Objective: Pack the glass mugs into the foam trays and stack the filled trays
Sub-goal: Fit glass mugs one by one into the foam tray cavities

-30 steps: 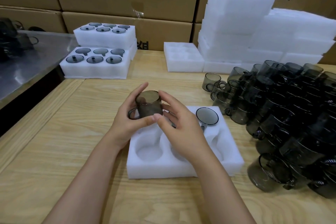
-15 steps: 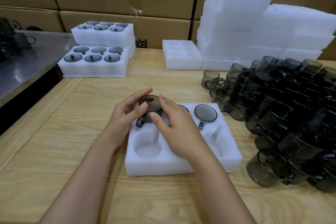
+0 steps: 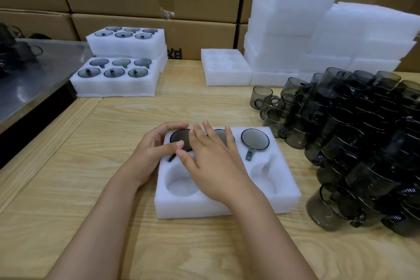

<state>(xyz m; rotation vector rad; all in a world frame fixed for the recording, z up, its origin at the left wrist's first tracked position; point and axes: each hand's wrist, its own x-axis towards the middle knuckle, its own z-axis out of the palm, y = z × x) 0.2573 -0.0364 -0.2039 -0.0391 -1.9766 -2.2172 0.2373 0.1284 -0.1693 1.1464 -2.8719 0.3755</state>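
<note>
A white foam tray (image 3: 285, 191) lies on the wooden table in front of me. Its back row holds three smoky glass mugs. The left mug (image 3: 179, 137) sits sunk in its pocket, and my left hand (image 3: 152, 152) curls thumb and forefinger round its rim. My right hand (image 3: 211, 163) lies flat across the tray with straight fingers reaching over the left mug and the middle mug (image 3: 221, 135). The right mug (image 3: 254, 142) stands free with its handle towards me. The front-row pockets are bare foam.
A big heap of loose glass mugs (image 3: 363, 143) fills the table's right side. Two filled trays (image 3: 118, 81) are stacked at the back left beside a metal surface (image 3: 27, 79). Empty foam trays (image 3: 295, 18) pile up behind, one tray (image 3: 227, 70) apart. Cardboard boxes form the back wall.
The mug held above the tray in both hands has gone down into the back-left pocket. My right hand has flattened out over it.
</note>
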